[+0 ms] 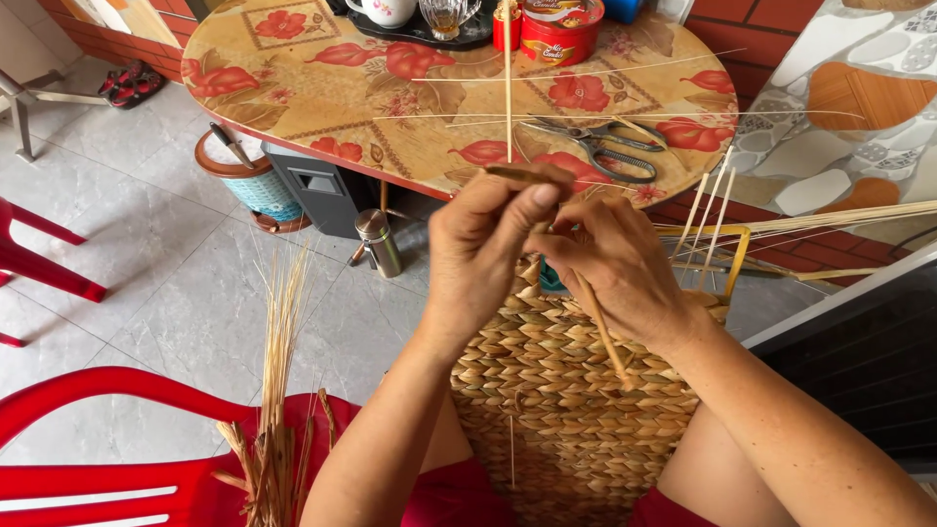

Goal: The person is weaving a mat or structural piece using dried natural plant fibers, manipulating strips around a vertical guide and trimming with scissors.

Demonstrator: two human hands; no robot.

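Note:
A half-woven straw basket [566, 390] rests on my lap, its braided wall facing me. My left hand [483, 249] pinches a brown straw strand [527, 176] at the basket's top edge. My right hand [615, 268] grips another straw strand [603, 332] that slants down across the weave. Both hands meet above the rim. Thin upright stakes [508, 78] rise from the basket, and more stakes [708, 215] fan out to the right.
A round table with a flowered cloth [332, 107] stands ahead, bearing scissors [600, 146], red tins [558, 34] and a tray with cups. A straw bundle [278, 390] leans on a red plastic chair [98, 459]. A metal flask [378, 242] and a bin [252, 181] sit on the tiled floor.

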